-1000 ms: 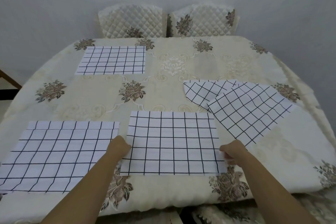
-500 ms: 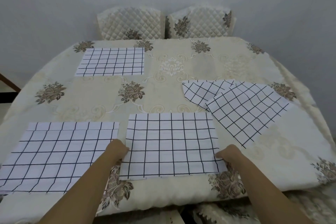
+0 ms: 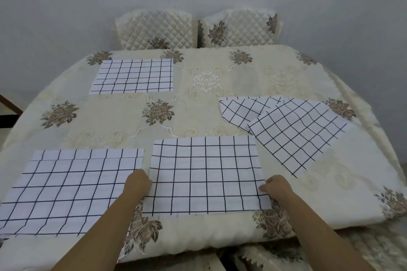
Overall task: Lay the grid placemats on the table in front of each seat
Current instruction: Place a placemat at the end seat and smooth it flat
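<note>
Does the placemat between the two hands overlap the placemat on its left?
No, a strip of tablecloth shows between the middle placemat and the left placemat.

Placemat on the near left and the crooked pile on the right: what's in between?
The middle placemat lies flat between the near-left placemat and the crooked pile, as the head view shows.

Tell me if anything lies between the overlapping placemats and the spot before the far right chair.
Nothing visible does: only floral tablecloth separates the overlapping placemats from the far right chair.
</note>
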`<state>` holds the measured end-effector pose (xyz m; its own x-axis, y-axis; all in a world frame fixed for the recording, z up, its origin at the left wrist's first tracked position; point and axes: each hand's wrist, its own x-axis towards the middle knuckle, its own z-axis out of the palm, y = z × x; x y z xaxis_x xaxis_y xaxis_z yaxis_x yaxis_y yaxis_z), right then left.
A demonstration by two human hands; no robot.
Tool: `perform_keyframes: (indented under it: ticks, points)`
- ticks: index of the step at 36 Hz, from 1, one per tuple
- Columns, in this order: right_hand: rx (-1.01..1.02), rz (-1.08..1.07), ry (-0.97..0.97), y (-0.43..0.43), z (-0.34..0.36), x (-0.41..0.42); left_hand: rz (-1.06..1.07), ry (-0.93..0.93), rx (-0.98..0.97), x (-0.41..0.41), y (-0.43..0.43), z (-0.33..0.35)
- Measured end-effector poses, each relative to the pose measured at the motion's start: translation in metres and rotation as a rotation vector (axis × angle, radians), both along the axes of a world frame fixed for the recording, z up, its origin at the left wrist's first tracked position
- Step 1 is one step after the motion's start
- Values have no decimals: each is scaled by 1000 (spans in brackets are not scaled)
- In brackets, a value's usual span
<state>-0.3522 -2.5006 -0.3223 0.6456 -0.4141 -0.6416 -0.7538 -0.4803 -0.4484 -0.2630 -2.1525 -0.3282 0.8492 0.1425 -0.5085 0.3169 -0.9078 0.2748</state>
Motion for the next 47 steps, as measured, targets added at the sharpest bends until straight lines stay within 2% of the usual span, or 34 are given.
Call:
perform_keyframes:
  ticks: [8,15,34,47]
  points:
    - [-82,7,-65,4,-2,-2,-6,-39,2,-3,-1,-3]
    - [-70,-21,-86,4,-4,-4,-6,-74,6,-5,-1,-4]
    - [-70,-36,-111,4,1,-2,0,-28,-29,-7,-2,0]
    - [-103,-10,-111,4,-1,1,-47,-22,31,-11,-3,0]
